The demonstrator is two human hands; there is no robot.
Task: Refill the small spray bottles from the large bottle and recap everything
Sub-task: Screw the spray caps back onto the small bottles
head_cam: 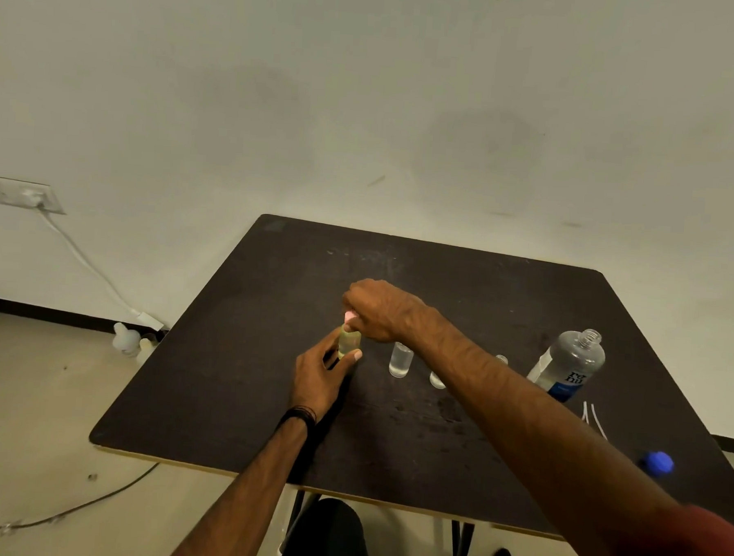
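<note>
The left hand (324,371) gripped the small yellowish bottle (348,342) to steady it while the right hand (378,310) pinched its pink cap (348,317) (apparently screwing it), left of the large bottle (569,365).

held bottle (348,341) left | open small bottle (400,359) middle | large bottle (567,365) right | cap (658,462) nearest, all on table (223,398)
</note>
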